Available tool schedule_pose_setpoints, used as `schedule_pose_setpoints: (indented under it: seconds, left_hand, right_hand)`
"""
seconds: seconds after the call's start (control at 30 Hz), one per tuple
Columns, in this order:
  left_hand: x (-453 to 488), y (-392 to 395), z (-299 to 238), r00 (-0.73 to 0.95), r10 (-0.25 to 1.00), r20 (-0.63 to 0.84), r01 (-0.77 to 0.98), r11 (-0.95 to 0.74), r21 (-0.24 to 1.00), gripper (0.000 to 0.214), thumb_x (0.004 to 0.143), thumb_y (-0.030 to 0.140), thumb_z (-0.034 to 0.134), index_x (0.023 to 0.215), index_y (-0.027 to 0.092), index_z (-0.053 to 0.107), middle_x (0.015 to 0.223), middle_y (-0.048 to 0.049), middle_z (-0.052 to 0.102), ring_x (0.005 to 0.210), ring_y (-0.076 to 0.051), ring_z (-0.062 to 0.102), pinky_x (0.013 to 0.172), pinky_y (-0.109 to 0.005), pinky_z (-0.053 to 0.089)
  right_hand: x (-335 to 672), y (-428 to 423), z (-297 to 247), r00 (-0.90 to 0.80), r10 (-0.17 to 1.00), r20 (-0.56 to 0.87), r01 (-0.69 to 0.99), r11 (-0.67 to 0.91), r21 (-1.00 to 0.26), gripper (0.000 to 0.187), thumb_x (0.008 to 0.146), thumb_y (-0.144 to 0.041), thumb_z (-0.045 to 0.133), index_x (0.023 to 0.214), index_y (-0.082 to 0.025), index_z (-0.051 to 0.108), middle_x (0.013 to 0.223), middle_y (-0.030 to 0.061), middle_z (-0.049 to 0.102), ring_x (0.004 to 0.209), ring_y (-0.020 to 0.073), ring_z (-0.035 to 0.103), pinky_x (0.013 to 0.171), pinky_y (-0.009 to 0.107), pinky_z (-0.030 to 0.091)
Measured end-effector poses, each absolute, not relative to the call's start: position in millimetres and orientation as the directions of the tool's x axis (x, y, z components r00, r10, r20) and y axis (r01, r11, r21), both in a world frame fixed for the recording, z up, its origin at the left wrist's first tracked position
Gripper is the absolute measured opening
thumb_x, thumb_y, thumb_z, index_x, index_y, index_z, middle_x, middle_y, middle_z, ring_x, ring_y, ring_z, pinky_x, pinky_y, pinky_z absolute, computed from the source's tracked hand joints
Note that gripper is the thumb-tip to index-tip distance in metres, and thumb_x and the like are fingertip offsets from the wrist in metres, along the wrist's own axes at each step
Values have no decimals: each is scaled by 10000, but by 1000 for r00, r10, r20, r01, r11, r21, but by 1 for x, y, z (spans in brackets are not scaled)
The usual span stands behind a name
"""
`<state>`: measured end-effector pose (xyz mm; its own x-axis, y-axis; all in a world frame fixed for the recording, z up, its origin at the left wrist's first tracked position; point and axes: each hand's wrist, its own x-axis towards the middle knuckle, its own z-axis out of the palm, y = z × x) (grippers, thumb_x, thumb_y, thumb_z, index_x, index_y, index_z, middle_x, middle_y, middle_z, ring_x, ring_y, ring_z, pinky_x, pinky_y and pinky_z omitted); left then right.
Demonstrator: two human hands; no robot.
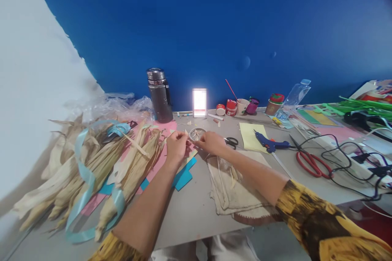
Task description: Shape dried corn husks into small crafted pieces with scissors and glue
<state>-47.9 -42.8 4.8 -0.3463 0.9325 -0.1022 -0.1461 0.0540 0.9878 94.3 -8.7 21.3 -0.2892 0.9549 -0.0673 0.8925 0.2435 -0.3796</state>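
A pale round ring (190, 133) lies in the middle of the table, with small cream pieces showing inside it. From the right, my right hand (213, 143) grips the ring's near edge, fingers bent together. My left hand (177, 145) is at the ring's left side, its thumb and fingers pinched; what sits between the tips is too small to make out. Under my left wrist lie blue paper pieces (184, 175) and pink paper (154, 151). Black-handled scissors (232, 142) rest just beyond my right hand.
Dried corn husks (88, 167) and light-blue ribbon (80, 159) spread on the left. A thermos flask (161, 100) stands behind. At right are a blue glue gun (272, 142), red-handled scissors (312, 165) and black cables (346, 175). Folded cloth (235, 195) lies under my right forearm.
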Motion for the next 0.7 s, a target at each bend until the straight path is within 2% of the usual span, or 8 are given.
schedule_pose_setpoints:
  seconds: [0.1, 0.3, 0.5, 0.6, 0.7]
  left_hand:
    - [-46, -42, 3, -348, 935, -65, -165, 6, 986, 147, 602, 246, 665, 696, 196, 564, 501, 40, 579, 383, -119, 536, 394, -210, 404]
    - [-47, -40, 0, -286, 954, -95, -297, 6, 955, 284, 568, 301, 773, 739, 166, 590, 524, 30, 592, 390, -97, 515, 397, -205, 413]
    - [-49, -41, 3, -255, 963, -90, -335, 0, 942, 303, 557, 276, 789, 740, 167, 574, 542, 21, 608, 404, -118, 539, 385, -219, 422]
    - [-49, -41, 3, -231, 967, -103, -332, 21, 943, 287, 567, 275, 786, 727, 173, 571, 553, 15, 617, 423, -128, 564, 415, -230, 443]
    - [-47, -41, 4, -183, 982, -51, -255, 3, 967, 243, 588, 275, 768, 701, 172, 579, 556, 13, 618, 457, -131, 583, 472, -248, 485]
  right_hand:
    - [88, -9, 15, -229, 971, -68, 900, 184, -396, 456, 825, -623, 601, 709, -210, 756, 787, 94, 742, 758, 220, 673, 611, 263, 401]
    - [80, -10, 10, -169, 983, -74, 891, 120, -439, 190, 781, -324, 626, 699, -215, 758, 725, 57, 730, 695, 186, 653, 549, 243, 351]
    - [86, -10, 0, -145, 989, -23, 829, 109, -548, 200, 781, -290, 605, 652, -193, 723, 642, 26, 680, 619, 158, 602, 546, 236, 339]
    - [94, -7, -2, -129, 985, 112, 670, 170, -722, 204, 803, -328, 614, 695, -191, 720, 658, 9, 673, 640, 153, 592, 581, 235, 370]
    - [101, -4, 1, -206, 951, 232, 364, 294, -884, 234, 822, -372, 620, 757, -175, 728, 707, 9, 688, 665, 145, 591, 615, 233, 412]
